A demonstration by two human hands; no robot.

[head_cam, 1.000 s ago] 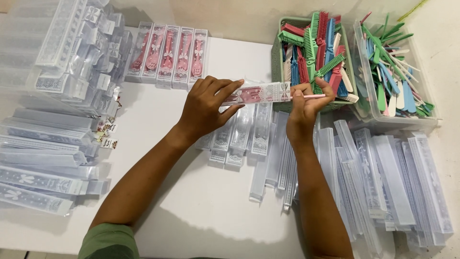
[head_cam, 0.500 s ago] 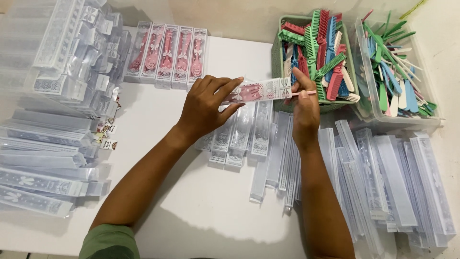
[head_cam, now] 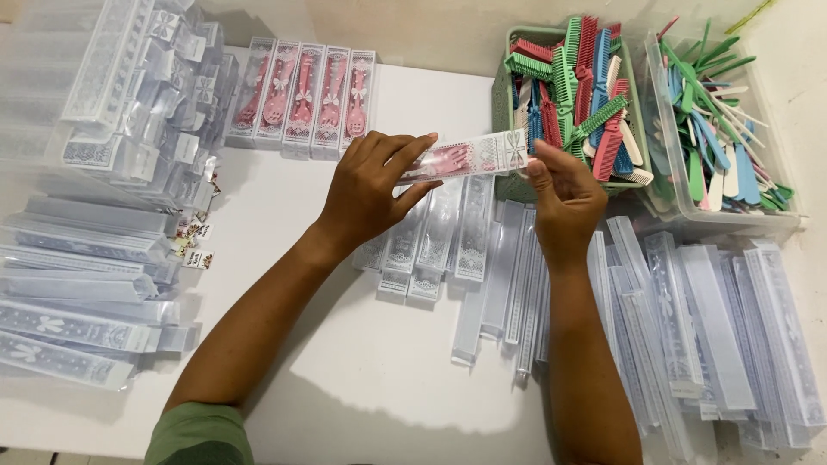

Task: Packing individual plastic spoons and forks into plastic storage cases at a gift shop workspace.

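My left hand grips the left part of a clear plastic sleeve with white lace print, held level above the white table. A pink comb shows inside the sleeve. My right hand closes around the sleeve's right end, thumb up against its flap. Just behind the right hand stands a green basket packed with upright pink, green, blue and white combs.
A clear tub of thin green, blue and white comb pieces sits at the far right. Empty sleeves lie spread at right and under my hands. Several filled sleeves with pink combs lie at the back. Stacked sleeves fill the left.
The pink comb handle that stuck out of the sleeve's right end has gone fully inside. My right hand has shifted from pushing the handle to holding the sleeve's end. My left hand stayed put.
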